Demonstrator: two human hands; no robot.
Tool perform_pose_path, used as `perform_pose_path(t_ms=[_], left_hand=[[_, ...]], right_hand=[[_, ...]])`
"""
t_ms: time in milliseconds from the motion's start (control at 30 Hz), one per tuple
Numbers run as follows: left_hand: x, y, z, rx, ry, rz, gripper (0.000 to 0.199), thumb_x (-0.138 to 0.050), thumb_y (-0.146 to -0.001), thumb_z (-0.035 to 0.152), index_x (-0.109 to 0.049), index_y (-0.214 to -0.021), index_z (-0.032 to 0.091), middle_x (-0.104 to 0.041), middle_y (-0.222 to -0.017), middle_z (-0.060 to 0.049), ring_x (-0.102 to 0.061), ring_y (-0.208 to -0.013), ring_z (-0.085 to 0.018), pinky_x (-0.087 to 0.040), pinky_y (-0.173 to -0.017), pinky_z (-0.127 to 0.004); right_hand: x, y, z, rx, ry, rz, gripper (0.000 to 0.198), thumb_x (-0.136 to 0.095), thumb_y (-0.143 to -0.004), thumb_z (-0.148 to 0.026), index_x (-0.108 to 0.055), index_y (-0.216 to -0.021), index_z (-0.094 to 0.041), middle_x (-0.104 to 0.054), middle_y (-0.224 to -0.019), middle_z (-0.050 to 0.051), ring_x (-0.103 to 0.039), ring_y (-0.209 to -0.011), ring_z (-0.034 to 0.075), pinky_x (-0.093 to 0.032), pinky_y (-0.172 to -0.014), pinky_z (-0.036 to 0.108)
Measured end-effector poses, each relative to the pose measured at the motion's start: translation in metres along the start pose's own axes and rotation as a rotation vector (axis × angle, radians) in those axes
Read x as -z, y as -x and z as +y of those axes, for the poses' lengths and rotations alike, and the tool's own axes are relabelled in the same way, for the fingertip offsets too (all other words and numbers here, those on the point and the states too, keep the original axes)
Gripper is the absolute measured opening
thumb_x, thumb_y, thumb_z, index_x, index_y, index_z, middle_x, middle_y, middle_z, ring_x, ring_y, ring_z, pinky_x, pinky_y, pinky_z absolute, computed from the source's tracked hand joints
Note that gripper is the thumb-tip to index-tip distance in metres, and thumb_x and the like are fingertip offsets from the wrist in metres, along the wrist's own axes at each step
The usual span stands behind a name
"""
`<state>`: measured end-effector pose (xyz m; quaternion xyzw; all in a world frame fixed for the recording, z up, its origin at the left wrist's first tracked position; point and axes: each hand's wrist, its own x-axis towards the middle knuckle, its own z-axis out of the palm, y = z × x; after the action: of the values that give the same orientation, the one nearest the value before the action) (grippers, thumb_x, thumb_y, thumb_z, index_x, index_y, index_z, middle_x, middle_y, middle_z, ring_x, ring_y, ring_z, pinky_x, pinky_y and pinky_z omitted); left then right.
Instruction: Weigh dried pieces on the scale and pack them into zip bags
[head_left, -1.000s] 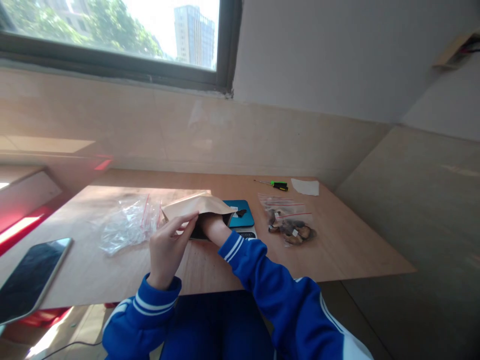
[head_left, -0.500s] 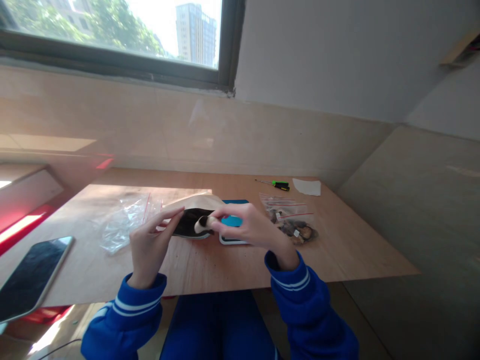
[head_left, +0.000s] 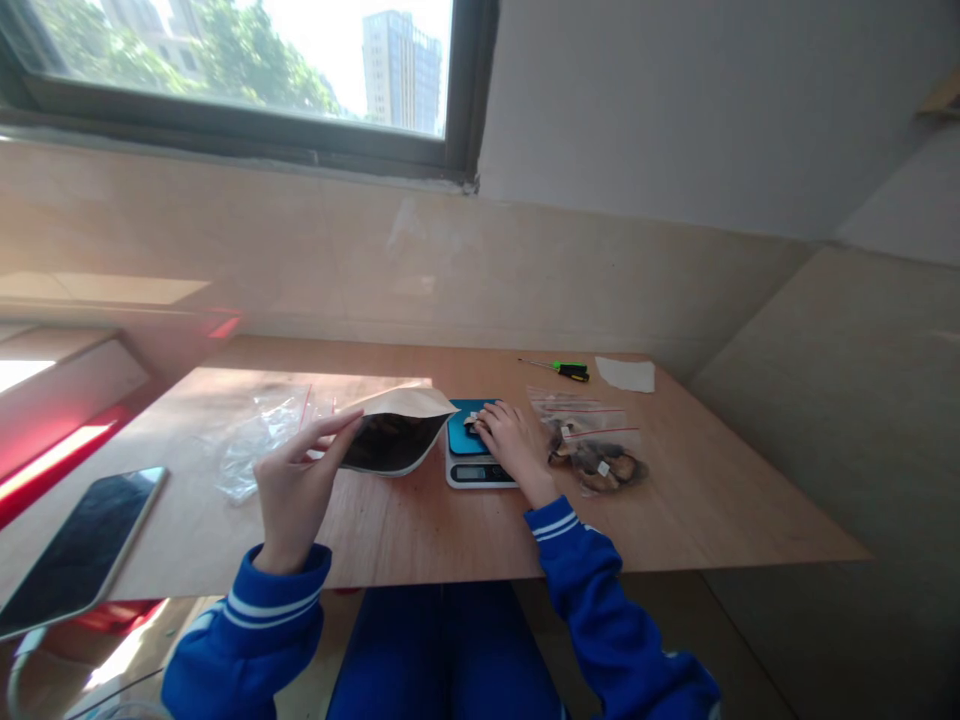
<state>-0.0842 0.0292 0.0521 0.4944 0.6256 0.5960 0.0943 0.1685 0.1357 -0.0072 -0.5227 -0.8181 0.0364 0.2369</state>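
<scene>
My left hand (head_left: 304, 490) pinches the left edge of a kraft paper pouch (head_left: 409, 402), whose dark-lined mouth gapes open toward me. Just right of the pouch, a small digital scale (head_left: 457, 476) with a blue plate lies on the table. Over that plate is my right hand (head_left: 517, 445), its fingertips closed on a dark and pale piece that looks like dried mushroom (head_left: 472, 424). The fingers partly cover this piece and the plate's right side. The scale's display faces me, but its digits are too small to read.
Right of the scale lies a clear zip bag (head_left: 600, 460) holding dried mushrooms. Behind it are a green-and-black screwdriver (head_left: 566, 370) and white paper (head_left: 626, 375). Crumpled clear bags (head_left: 255, 445) and a phone or tablet (head_left: 82, 545) are on the left.
My right hand has moved with a mushroom piece from the pouch's mouth rightward to the scale's blue plate. My left hand keeps hold of the pouch.
</scene>
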Motion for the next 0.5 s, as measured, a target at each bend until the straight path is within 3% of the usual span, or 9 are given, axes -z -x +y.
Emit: perform_pose_path(t_ms=[100,200,233,300,400,500], left_hand=[[-0.001,0.000,0.001,0.007,-0.008,-0.005,0.021,-0.071,-0.076,0.042,-0.077,-0.092,0.030,-0.075,-0.079,0.003,-0.059,-0.061,-0.011,-0.046,-0.056,-0.024],[-0.005,0.002,0.002,-0.006,0.000,-0.023,0.022,-0.070,-0.077,0.043,-0.077,-0.092,0.029,-0.076,-0.082,0.003,-0.060,-0.062,-0.011,-0.047,-0.056,-0.024],[-0.007,0.003,0.002,-0.012,0.000,-0.032,0.021,-0.070,-0.077,0.042,-0.077,-0.092,0.029,-0.076,-0.082,0.003,-0.060,-0.061,-0.011,-0.048,-0.056,-0.024],[-0.010,0.006,0.002,-0.025,-0.003,-0.047,0.020,-0.069,-0.078,0.042,-0.077,-0.092,0.029,-0.076,-0.083,0.003,-0.062,-0.061,-0.012,-0.050,-0.057,-0.023],[-0.013,0.013,0.001,-0.054,-0.030,-0.036,0.019,-0.067,-0.081,0.040,-0.076,-0.094,0.030,-0.075,-0.080,0.004,-0.065,-0.064,-0.013,-0.053,-0.059,-0.023],[-0.015,0.023,-0.001,-0.119,-0.075,-0.039,0.018,-0.064,-0.084,0.039,-0.075,-0.095,0.030,-0.076,-0.081,0.004,-0.067,-0.067,-0.013,-0.055,-0.061,-0.023]], right_hand=[[0.028,0.007,-0.018,0.077,-0.153,0.088,0.028,-0.048,-0.094,-0.018,-0.066,-0.116,-0.016,-0.061,-0.128,0.014,-0.052,-0.122,0.025,-0.040,-0.105,0.043],[0.067,0.012,-0.053,0.229,-0.491,0.213,0.030,-0.041,-0.092,-0.010,-0.069,-0.099,-0.018,-0.068,-0.101,0.007,-0.063,-0.099,0.018,-0.049,-0.089,0.031],[0.078,0.014,-0.066,0.281,-0.576,0.201,0.031,-0.040,-0.091,-0.008,-0.070,-0.090,-0.018,-0.068,-0.094,0.006,-0.064,-0.092,0.016,-0.050,-0.084,0.029],[0.090,0.014,-0.091,0.398,-0.641,0.026,0.036,-0.039,-0.086,-0.001,-0.069,-0.079,-0.018,-0.069,-0.088,0.003,-0.065,-0.085,0.014,-0.051,-0.081,0.026],[0.075,0.009,-0.118,0.430,-0.427,-0.292,0.037,-0.039,-0.083,0.003,-0.071,-0.085,-0.016,-0.072,-0.097,0.005,-0.066,-0.092,0.016,-0.051,-0.087,0.028],[0.035,-0.004,-0.134,0.271,-0.129,-0.363,0.032,-0.044,-0.083,0.002,-0.067,-0.105,-0.005,-0.072,-0.105,0.019,-0.068,-0.090,0.024,-0.055,-0.080,0.037]])
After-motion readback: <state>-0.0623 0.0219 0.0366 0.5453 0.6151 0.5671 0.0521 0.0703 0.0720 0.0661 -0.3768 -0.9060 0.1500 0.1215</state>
